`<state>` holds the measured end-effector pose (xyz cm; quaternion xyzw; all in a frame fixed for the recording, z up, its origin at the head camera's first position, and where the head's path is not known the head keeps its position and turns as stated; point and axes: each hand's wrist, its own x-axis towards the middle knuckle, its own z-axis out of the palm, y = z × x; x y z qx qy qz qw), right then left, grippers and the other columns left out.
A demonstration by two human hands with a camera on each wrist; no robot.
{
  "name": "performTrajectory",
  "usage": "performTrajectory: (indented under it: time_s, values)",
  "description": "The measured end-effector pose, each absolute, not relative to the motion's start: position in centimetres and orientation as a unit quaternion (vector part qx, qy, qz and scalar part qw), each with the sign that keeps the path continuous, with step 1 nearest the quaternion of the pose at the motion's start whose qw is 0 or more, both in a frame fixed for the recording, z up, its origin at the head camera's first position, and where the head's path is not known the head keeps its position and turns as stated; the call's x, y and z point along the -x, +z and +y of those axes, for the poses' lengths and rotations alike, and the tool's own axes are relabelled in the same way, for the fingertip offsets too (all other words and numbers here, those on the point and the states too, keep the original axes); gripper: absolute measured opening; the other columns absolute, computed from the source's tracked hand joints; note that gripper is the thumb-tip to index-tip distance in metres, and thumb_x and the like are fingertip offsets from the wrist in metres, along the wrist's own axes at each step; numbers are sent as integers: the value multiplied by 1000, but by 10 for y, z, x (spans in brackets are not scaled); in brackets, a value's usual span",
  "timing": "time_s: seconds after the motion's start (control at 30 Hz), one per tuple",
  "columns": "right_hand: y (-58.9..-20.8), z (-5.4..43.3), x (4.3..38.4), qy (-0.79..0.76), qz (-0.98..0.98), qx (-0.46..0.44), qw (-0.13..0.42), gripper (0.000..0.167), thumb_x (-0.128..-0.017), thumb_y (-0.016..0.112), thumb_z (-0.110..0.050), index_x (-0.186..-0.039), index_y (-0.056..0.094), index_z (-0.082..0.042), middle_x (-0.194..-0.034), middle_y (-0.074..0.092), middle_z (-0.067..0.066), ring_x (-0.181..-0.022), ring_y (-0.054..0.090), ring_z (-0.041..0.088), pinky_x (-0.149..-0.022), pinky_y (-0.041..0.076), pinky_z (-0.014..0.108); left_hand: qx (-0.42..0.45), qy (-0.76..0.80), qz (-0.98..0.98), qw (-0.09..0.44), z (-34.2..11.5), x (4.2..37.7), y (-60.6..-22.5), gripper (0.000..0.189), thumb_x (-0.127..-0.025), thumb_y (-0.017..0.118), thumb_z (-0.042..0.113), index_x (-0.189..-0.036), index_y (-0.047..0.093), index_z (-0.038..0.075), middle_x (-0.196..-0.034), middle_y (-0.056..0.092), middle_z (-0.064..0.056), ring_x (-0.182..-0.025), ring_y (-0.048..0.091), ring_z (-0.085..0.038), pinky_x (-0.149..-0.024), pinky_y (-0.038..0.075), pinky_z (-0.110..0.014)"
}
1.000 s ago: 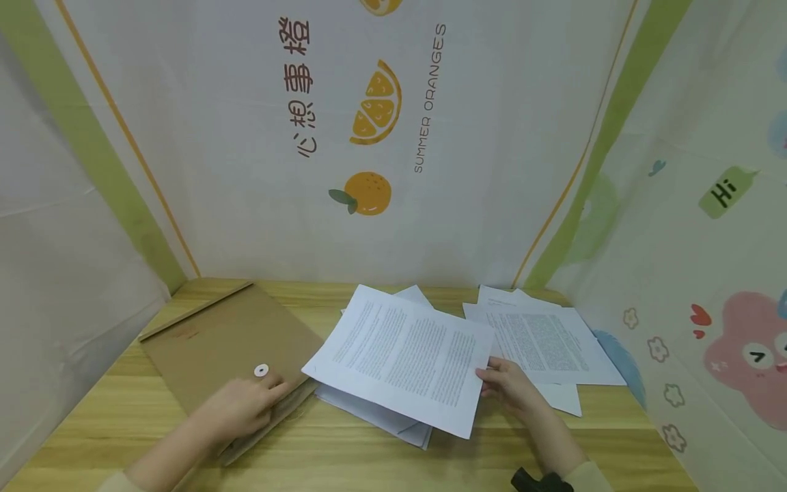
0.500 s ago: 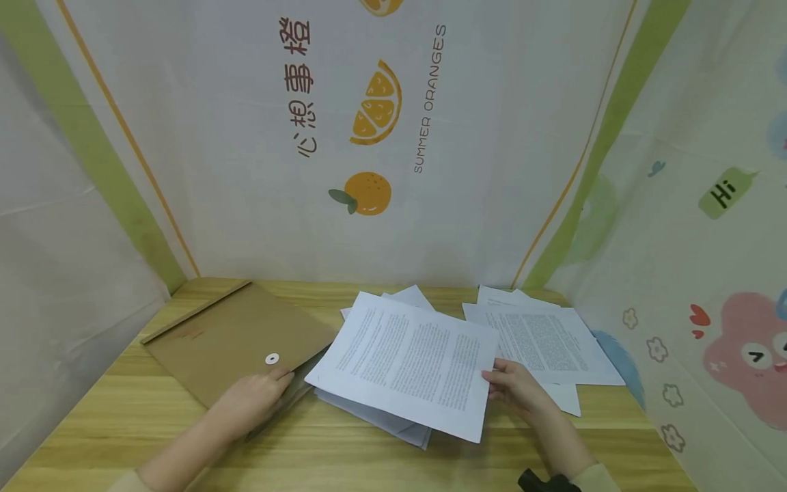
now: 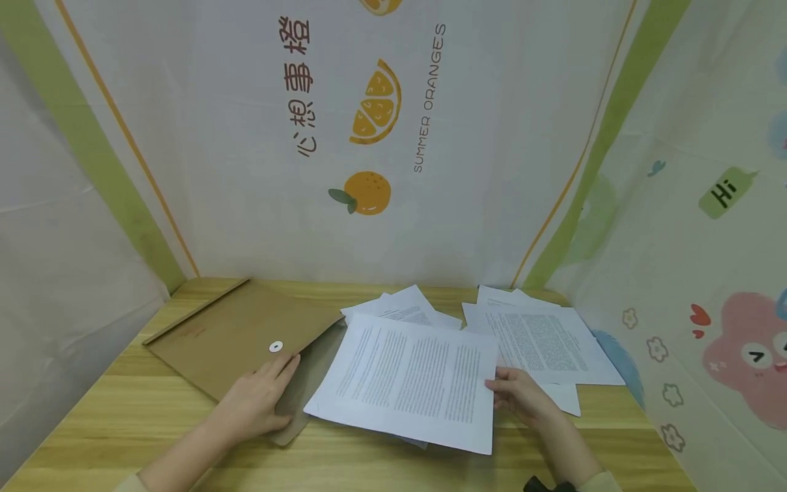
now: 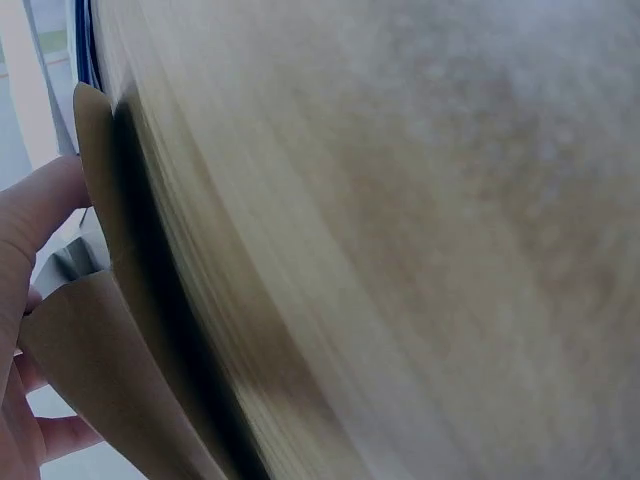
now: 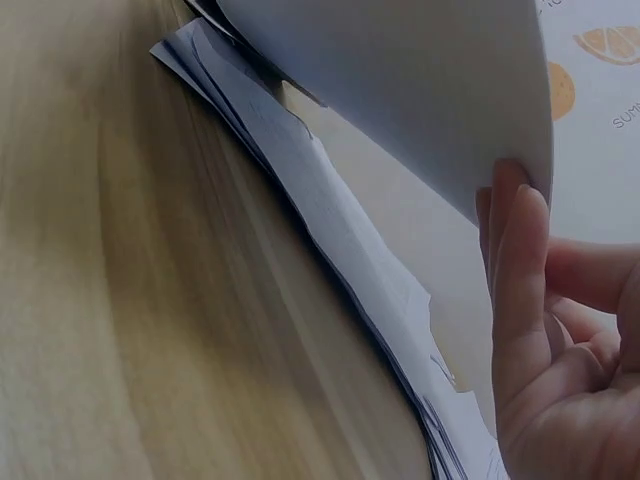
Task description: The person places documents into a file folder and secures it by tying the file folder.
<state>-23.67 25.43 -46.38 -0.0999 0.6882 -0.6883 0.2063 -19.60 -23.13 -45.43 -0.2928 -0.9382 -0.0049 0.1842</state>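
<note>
A brown paper document envelope with a white round button lies on the left, its mouth gaping toward the papers. My left hand is spread at that mouth, fingers on the upper panel and thumb touching the lower flap. A printed paper sheet is raised in the middle, its left edge over the flap. My right hand pinches its right edge between thumb and fingers. In the right wrist view, more papers lie beneath the raised sheet. Whether the right hand holds one sheet or more, I cannot tell.
Loose printed papers lie behind the raised sheet. Another spread of printed papers sits at the right rear of the wooden table. Printed cloth walls enclose the table at the back and sides.
The left hand has gone from gripping the envelope's edge to spreading its mouth wider. The raised sheet has shifted slightly right and toward me, uncovering more of the papers behind.
</note>
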Motion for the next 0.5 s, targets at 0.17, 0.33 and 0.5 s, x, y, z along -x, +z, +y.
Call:
performTrajectory:
  time_s: [0.17, 0.33, 0.5]
  values:
    - [-465, 253, 236, -687, 688, 94, 216, 31, -94, 54, -5, -119, 57, 11, -97, 70, 10, -77, 67, 18, -66, 53, 25, 288, -9, -939, 188, -231, 196, -455, 107, -55, 88, 42, -135, 42, -12, -133, 46, -26, -110, 55, -35, -64, 52, -49]
    - [-467, 251, 236, -684, 687, 92, 226, 29, -92, 56, -5, -116, 59, 11, -97, 70, 11, -77, 67, 18, -66, 53, 25, 285, -10, -940, 187, -230, 198, -456, 111, -53, 89, 44, -136, 41, -12, -132, 45, -25, -111, 54, -35, -65, 52, -50]
    - [-467, 251, 237, -686, 683, 104, 229, 30, -93, 55, -4, -117, 57, 13, -99, 70, 13, -80, 68, 21, -68, 54, 27, 283, -13, -939, 195, -230, 199, -458, 114, -51, 89, 45, -136, 40, -12, -132, 45, -24, -113, 53, -35, -67, 51, -50]
